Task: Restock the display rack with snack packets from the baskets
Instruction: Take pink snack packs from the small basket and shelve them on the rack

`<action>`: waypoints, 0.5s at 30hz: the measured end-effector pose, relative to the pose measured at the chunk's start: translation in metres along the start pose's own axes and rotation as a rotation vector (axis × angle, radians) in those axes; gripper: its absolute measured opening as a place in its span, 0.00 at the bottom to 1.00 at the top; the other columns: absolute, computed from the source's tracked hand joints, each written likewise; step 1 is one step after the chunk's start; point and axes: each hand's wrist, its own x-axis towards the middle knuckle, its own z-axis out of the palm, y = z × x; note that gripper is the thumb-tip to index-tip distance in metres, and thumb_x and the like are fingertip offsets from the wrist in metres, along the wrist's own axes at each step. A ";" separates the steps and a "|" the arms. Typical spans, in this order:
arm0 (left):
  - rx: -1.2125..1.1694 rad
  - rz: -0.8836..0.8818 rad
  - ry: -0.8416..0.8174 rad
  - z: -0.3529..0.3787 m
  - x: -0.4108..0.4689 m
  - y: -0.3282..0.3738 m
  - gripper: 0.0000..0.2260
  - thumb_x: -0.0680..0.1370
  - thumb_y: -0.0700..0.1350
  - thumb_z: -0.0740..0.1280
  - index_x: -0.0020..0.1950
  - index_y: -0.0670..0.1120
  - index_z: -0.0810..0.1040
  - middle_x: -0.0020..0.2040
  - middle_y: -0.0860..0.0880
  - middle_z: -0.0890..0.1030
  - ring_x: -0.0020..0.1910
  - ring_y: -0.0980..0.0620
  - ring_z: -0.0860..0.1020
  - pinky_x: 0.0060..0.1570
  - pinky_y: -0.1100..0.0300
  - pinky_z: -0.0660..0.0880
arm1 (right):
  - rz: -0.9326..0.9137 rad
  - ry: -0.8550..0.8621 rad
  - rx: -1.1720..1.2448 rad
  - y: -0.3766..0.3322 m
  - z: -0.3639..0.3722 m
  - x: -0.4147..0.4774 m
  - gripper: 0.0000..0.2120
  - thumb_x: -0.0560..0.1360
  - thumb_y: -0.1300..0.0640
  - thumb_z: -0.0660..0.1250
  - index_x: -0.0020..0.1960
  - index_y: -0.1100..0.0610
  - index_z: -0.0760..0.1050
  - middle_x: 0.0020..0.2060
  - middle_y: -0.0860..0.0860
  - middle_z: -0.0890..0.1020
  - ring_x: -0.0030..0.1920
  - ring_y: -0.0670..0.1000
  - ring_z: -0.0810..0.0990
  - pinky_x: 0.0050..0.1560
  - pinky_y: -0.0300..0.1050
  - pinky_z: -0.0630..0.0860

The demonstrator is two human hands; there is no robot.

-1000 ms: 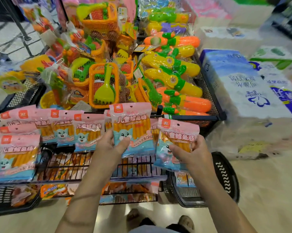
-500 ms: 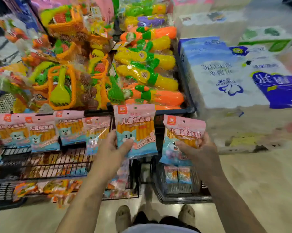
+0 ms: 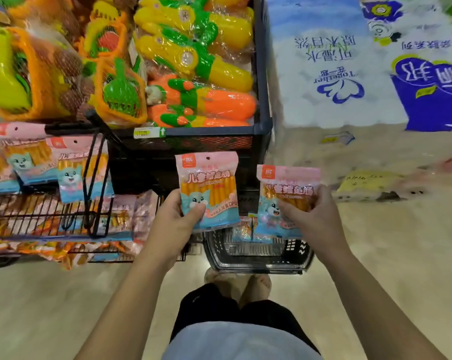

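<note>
Holding a snack packet in each hand, we have both raised side by side above the basket, close together but not touching. The left packet [image 3: 209, 190], pink on top and blue below with a cartoon cat and orange sticks, stands upright in our left hand [image 3: 173, 224], whose thumb presses across its lower front corner while the fingers curl behind. The right packet [image 3: 284, 196], of the same print, tilts slightly and is gripped along its right side by our right hand [image 3: 317, 219], thumb on the front. Just beneath them the black plastic basket [image 3: 258, 263] sits on the floor [image 3: 375, 255] by our feet [image 3: 235, 281], with a few more packets [image 3: 243, 231] lying inside. To the left, the black wire display rack [image 3: 37, 216] carries hanging packets [image 3: 71, 172] of the same kind along its upper rail, and other snack bags lie on its lower shelves. Behind the rack a dark mesh bin [image 3: 262, 74] holds bagged water guns [image 3: 193, 61] in yellow, green and orange, beside netted sand toy sets [image 3: 115, 92]. Large wrapped tissue packs [image 3: 336, 74] are stacked to the right of the bin.
</note>
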 end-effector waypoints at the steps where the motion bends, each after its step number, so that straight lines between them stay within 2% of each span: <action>1: 0.010 -0.028 -0.002 0.005 0.008 -0.011 0.09 0.83 0.42 0.68 0.63 0.50 0.77 0.56 0.55 0.85 0.55 0.57 0.84 0.49 0.61 0.82 | 0.010 -0.002 -0.009 0.012 0.000 0.005 0.24 0.70 0.57 0.81 0.60 0.52 0.72 0.53 0.46 0.83 0.48 0.39 0.83 0.47 0.38 0.81; 3: 0.024 -0.085 -0.012 0.017 0.027 -0.036 0.10 0.83 0.42 0.68 0.62 0.53 0.77 0.57 0.55 0.85 0.56 0.56 0.84 0.54 0.56 0.82 | 0.038 -0.007 -0.033 0.038 0.003 0.017 0.25 0.71 0.58 0.80 0.61 0.52 0.71 0.54 0.45 0.82 0.49 0.37 0.82 0.45 0.34 0.80; 5: 0.040 -0.157 -0.018 0.030 0.047 -0.065 0.10 0.83 0.41 0.69 0.62 0.53 0.77 0.58 0.54 0.84 0.57 0.54 0.84 0.56 0.53 0.82 | 0.074 -0.002 -0.052 0.070 0.008 0.028 0.25 0.71 0.58 0.80 0.62 0.53 0.71 0.55 0.46 0.81 0.51 0.39 0.82 0.45 0.34 0.79; 8: 0.038 -0.227 -0.028 0.052 0.080 -0.118 0.12 0.83 0.41 0.69 0.64 0.53 0.76 0.59 0.54 0.84 0.57 0.53 0.84 0.57 0.52 0.82 | 0.119 0.002 -0.082 0.122 0.018 0.050 0.25 0.71 0.58 0.80 0.62 0.52 0.70 0.55 0.44 0.81 0.51 0.37 0.81 0.47 0.33 0.79; 10: 0.044 -0.270 -0.030 0.069 0.104 -0.160 0.12 0.82 0.40 0.69 0.64 0.52 0.77 0.59 0.54 0.85 0.57 0.54 0.84 0.57 0.53 0.81 | 0.170 -0.005 -0.106 0.164 0.026 0.067 0.25 0.70 0.55 0.81 0.60 0.50 0.70 0.53 0.44 0.81 0.51 0.39 0.82 0.52 0.43 0.82; 12: 0.067 -0.314 -0.045 0.086 0.128 -0.204 0.11 0.82 0.41 0.70 0.62 0.53 0.77 0.58 0.54 0.85 0.57 0.53 0.84 0.58 0.51 0.81 | 0.217 0.003 -0.154 0.210 0.034 0.088 0.25 0.67 0.47 0.81 0.56 0.46 0.71 0.52 0.46 0.82 0.52 0.47 0.83 0.56 0.56 0.82; 13: 0.085 -0.334 -0.052 0.093 0.141 -0.230 0.11 0.81 0.41 0.71 0.61 0.54 0.78 0.58 0.54 0.85 0.57 0.53 0.84 0.59 0.49 0.81 | 0.230 -0.001 -0.179 0.232 0.040 0.098 0.25 0.66 0.45 0.81 0.54 0.45 0.70 0.51 0.47 0.82 0.52 0.49 0.83 0.56 0.59 0.81; 15: 0.114 -0.361 -0.068 0.108 0.166 -0.276 0.10 0.81 0.42 0.71 0.59 0.54 0.79 0.58 0.53 0.85 0.58 0.51 0.84 0.62 0.46 0.80 | 0.242 0.001 -0.209 0.280 0.053 0.118 0.23 0.69 0.49 0.81 0.54 0.46 0.70 0.48 0.46 0.82 0.48 0.48 0.82 0.55 0.58 0.81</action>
